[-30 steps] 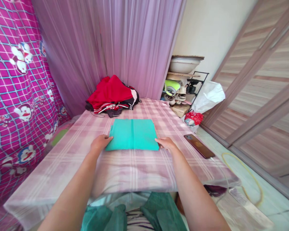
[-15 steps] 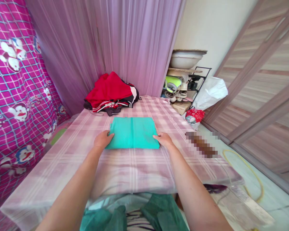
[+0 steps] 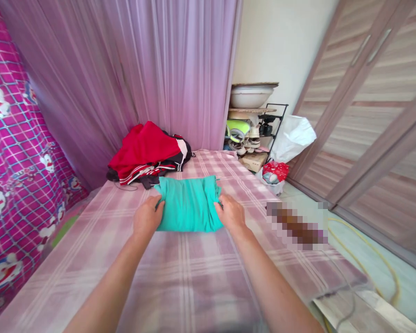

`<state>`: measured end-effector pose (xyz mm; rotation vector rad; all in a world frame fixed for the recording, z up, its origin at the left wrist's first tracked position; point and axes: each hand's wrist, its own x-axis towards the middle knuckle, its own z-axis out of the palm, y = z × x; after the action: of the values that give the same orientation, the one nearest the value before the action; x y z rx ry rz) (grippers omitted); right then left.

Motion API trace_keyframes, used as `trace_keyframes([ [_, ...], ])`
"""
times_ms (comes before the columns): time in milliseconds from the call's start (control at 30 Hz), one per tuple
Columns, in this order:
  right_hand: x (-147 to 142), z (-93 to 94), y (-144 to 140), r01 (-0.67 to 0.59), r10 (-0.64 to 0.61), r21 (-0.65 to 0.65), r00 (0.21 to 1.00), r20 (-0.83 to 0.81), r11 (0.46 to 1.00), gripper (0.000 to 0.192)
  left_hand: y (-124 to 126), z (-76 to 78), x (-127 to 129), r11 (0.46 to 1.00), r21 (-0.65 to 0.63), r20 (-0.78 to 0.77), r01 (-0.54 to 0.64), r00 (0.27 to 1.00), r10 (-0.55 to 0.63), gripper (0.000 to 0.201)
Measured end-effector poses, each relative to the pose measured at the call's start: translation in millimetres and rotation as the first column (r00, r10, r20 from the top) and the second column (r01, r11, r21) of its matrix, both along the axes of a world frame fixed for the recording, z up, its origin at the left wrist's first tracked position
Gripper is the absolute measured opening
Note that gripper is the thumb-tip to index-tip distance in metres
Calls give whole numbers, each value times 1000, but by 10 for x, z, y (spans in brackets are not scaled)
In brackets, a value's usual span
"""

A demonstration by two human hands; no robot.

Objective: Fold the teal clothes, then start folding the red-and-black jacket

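A folded turquoise garment point(image 3: 189, 204) lies in the middle of the checked bed cover, its surface creased. My left hand point(image 3: 149, 213) grips its left side, thumb on top and the other fingers hidden against the cloth. At the right side, my right hand point(image 3: 229, 212) pinches the edge in the same way. Just behind the garment, toward the curtain, rests a heap of red and black clothes point(image 3: 147, 150) with white stripes.
The pink and white checked cover point(image 3: 183, 277) spreads around. Purple curtains point(image 3: 180, 69) hang behind, and a pink cartoon-print cloth point(image 3: 21, 185) at left. A shoe rack point(image 3: 273, 125) stands back right by a wooden wardrobe point(image 3: 367, 101). A blurred-out brown patch point(image 3: 298, 226) lies at right.
The turquoise garment has gone from flat and smooth to creased and a little narrower, with both hands still at its sides. The camera view has shifted; the clothes heap appears lower.
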<state>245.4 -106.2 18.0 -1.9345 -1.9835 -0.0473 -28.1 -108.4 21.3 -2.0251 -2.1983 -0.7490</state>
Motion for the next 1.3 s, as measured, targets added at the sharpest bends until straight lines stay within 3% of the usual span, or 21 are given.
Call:
trace_keyframes([
  [233, 360, 217, 626, 57, -58, 89, 998, 7, 994, 20, 782, 216, 363, 994, 50, 41, 92, 995, -94, 35],
  [567, 812, 682, 2174, 157, -174, 204, 982, 68, 966, 26, 2423, 356, 950, 966, 227, 136, 121, 979, -154, 38],
  [667, 971, 699, 2646, 233, -244, 202, 969, 33, 951, 28, 2945, 299, 1074, 973, 195, 202, 126, 965, -165, 40],
  [767, 1107, 461, 3024, 323, -322, 100, 946, -25, 941, 32, 3264, 28, 1149, 988, -20, 251, 155, 957, -145, 43],
  [833, 1141, 165, 3162, 353, -353, -6, 933, -65, 936, 39, 3293, -271, 1137, 978, -128, 258, 163, 958, -126, 46],
  [900, 1119, -171, 3191, 352, -357, -66, 930, -90, 934, 49, 3200, -588, 1068, 972, -116, 258, 205, 951, -170, 49],
  [1000, 1012, -597, 3074, 365, -364, -5, 925, -109, 931, 54, 2997, -922, 919, 943, 12, 293, 332, 901, -320, 46],
  [1067, 927, -760, 2942, 384, -375, 82, 921, -105, 920, 55, 2902, -1004, 847, 939, 56, 343, 340, 876, -338, 45],
  [1200, 734, -756, 2724, 286, -287, 171, 958, -16, 943, 55, 2769, -978, 811, 948, 66, 469, 311, 829, -305, 44],
  [1300, 505, -564, 2702, 72, -80, 135, 995, 55, 988, 54, 2579, -993, 758, 955, 100, 602, 278, 747, -281, 42],
])
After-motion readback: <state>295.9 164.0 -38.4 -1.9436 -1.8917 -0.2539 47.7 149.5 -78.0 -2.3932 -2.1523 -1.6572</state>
